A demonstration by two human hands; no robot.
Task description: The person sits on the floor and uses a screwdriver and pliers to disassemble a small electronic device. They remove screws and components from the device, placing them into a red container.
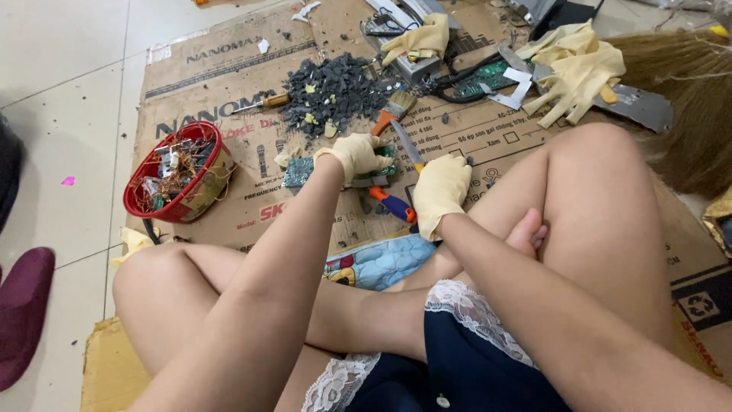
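Covering most of the floor is flattened brown cardboard (pixel 229 84), and the person sits cross-legged on it with both arms stretched forward. A straw broom (pixel 690 99) lies along the far right edge. At the left a red plastic basket (pixel 145 200) stands on the cardboard, filled with copper wire and bits of scrap. Farther back, a heap of dark grey broken chips (pixel 335 91) is piled, with a small paintbrush (pixel 393 108) just beside it on the right and a wooden-handled screwdriver (pixel 263 102) lying to its left. A loose pair of yellowish rubber gloves (pixel 576 70) is draped over metal parts at the upper right.

Both hands wear the same pale gloves. The left hand (pixel 357 155) is closed down on a green circuit board (pixel 301 172), pinning it flat to the cardboard in front of the knees. The right hand (pixel 440 192) is clenched around the handle of a knife (pixel 406 145), whose blade points up and away toward the board. A tool with an orange-and-blue handle (pixel 394 204) lies between the two hands.
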